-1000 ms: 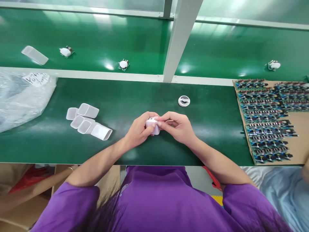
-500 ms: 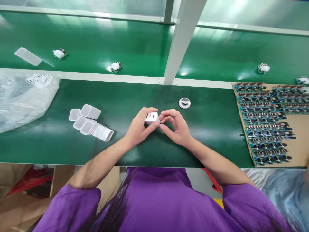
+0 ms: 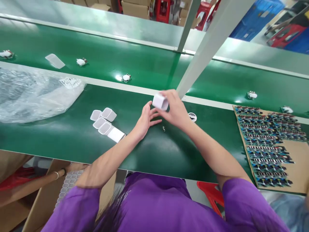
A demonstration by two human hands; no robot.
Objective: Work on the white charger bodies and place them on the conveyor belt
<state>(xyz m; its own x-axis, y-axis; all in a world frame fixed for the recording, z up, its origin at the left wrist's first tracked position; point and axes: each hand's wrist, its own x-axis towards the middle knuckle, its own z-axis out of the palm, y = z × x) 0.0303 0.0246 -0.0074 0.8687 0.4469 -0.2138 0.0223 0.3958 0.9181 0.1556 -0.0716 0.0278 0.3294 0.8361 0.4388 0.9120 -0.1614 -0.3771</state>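
Note:
Raised over the green bench, a white plastic charger housing (image 3: pixel 158 101) sits in the fingers of my right hand (image 3: pixel 176 109), its hollow end tilted to the lower right. My left hand (image 3: pixel 144 124) is just to the left with fingers stretched out and nothing in them. Below the hands lie tiny metal pieces (image 3: pixel 163 128), too small to name. Partly behind my right wrist is a round white roll of tape (image 3: pixel 192 117). To the left of my left hand rests a group of several white housings (image 3: pixel 104 127) on the bench.
A clear plastic bag (image 3: pixel 38 96) covers the bench's left side. At right, a cardboard sheet (image 3: pixel 295 158) carries rows of circuit boards (image 3: pixel 267 151). Small boards with white blobs (image 3: pixel 126 77) sit along the green strip behind. A slanted post (image 3: pixel 205 48) rises beyond my hands. A co-worker's arm (image 3: pixel 53 177) reaches into a box at lower left.
The charger housing has gone from my left hand to my right and been lifted and turned. My left hand has opened. Tiny metal pieces now show on the bench, and the camera view has tilted.

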